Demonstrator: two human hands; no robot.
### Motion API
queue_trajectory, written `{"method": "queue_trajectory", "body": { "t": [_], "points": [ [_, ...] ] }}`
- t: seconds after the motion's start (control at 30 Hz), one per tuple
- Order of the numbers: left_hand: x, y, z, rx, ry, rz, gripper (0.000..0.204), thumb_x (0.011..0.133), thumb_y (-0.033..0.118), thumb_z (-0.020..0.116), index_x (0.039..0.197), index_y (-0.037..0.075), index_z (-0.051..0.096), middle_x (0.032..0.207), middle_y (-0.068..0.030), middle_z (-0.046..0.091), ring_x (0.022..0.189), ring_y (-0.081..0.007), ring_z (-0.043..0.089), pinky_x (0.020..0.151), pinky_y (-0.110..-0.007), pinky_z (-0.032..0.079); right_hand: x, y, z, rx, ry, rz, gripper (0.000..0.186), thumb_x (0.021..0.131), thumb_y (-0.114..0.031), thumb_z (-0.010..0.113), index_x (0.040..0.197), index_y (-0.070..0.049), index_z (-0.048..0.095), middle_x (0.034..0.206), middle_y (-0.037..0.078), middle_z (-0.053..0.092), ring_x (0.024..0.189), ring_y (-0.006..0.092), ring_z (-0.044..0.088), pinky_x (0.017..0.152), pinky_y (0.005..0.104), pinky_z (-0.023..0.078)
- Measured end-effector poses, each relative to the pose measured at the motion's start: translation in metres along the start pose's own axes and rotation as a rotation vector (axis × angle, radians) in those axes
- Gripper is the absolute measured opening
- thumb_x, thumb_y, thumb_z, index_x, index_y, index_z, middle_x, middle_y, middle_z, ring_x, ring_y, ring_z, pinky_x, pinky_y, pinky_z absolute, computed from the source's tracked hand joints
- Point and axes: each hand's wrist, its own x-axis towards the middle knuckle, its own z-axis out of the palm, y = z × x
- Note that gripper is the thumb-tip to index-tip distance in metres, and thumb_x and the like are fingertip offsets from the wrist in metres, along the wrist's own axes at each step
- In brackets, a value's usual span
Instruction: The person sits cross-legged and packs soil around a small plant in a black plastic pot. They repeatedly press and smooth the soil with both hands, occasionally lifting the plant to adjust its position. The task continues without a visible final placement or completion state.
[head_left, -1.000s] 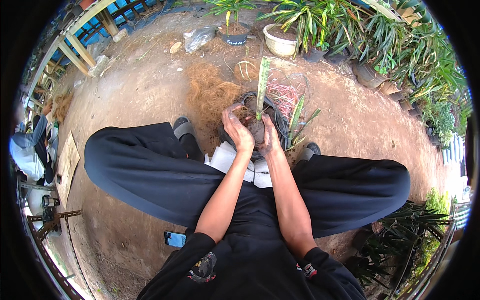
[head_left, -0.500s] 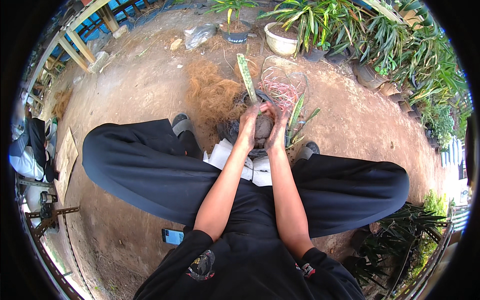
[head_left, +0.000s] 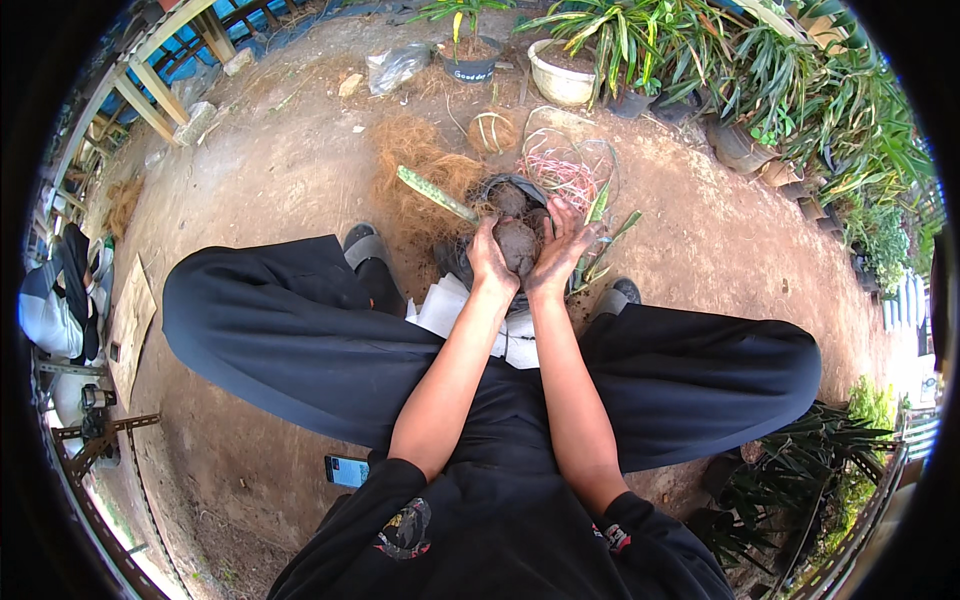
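Head: fingers [head_left: 566,217] flank apparent soil ball [head_left: 516,246].

Looks like an outdoor garden yard or small plant nursery. Shows bare packed earth [head_left: 270,190] underfoot, a white plant pot [head_left: 562,82] and a black plant pot [head_left: 468,70] on the far side, dense strap-leaved plants [head_left: 825,130] lining the far right, spiky-leaved plants [head_left: 795,440] near right, and a wooden railing [head_left: 160,94] far left.

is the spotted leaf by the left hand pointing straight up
No, the spotted leaf slants well over to the left, away from the left hand and toward the brown fibre heap.
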Motion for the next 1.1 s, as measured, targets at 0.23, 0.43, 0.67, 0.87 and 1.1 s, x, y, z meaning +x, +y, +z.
{"method": "queue_trajectory", "body": {
  "t": [0.23, 0.43, 0.67, 0.87, 1.1],
  "points": [
    [-0.009, -0.01, 0.0, 0.272, -0.093, 0.223, 0.011, 0.086, 0.01, 0.058, 0.087, 0.001, 0.061, 0.084, -0.0066, 0.061, 0.072, -0.0139, 0.056, 0.064, -0.029, 0.046, -0.011, -0.016, 0.008, -0.626, 0.069, -0.477, 0.059, 0.101, -0.038, 0.021, 0.092, 0.007, 0.059, 0.092, 0.018, 0.064, 0.089, 0.0293, 0.061, 0.087, 0.0386, 0.044],
    [-0.016, -0.012, 0.007, 0.195, -0.064, 0.258, 0.01, 0.088, 0.011, 0.057, 0.089, 0.001, 0.06, 0.078, -0.0013, 0.055, 0.069, -0.0114, 0.051, 0.065, -0.026, 0.044, 0.001, -0.006, 0.004, -0.418, -0.009, -0.121, 0.061, 0.1, -0.044, 0.024, 0.087, 0.004, 0.06, 0.086, 0.015, 0.066, 0.078, 0.0256, 0.063, 0.081, 0.0366, 0.048],
    [-0.013, -0.006, 0.003, 0.287, 0.001, 0.422, 0.012, 0.085, 0.011, 0.057, 0.086, 0.0, 0.061, 0.086, -0.0062, 0.061, 0.075, -0.0143, 0.058, 0.068, -0.03, 0.049, 0.0, 0.005, -0.002, 0.079, -0.017, 0.434, 0.076, 0.087, -0.072, 0.028, 0.101, -0.004, 0.059, 0.106, 0.014, 0.06, 0.098, 0.0225, 0.055, 0.091, 0.0343, 0.042],
    [-0.012, -0.011, 0.0, 0.777, -0.042, 0.786, 0.01, 0.079, 0.005, 0.063, 0.082, -0.004, 0.064, 0.069, -0.0027, 0.062, 0.065, -0.0071, 0.052, 0.059, -0.027, 0.044, -0.009, -0.008, 0.007, 0.013, -0.127, 0.446, 0.046, 0.096, -0.041, 0.042, 0.103, 0.0, 0.061, 0.098, 0.01, 0.063, 0.084, 0.0186, 0.059, 0.079, 0.0306, 0.048],
    [-0.011, -0.007, -0.004, 0.853, -0.03, 0.891, 0.014, 0.079, 0.009, 0.062, 0.086, -0.003, 0.063, 0.074, -0.0109, 0.065, 0.069, -0.0222, 0.06, 0.067, -0.035, 0.047, -0.01, -0.009, 0.005, 0.006, -0.177, 0.475, 0.049, 0.095, -0.04, 0.045, 0.114, 0.002, 0.061, 0.099, 0.01, 0.064, 0.089, 0.0176, 0.059, 0.083, 0.0314, 0.047]
  ]
}}
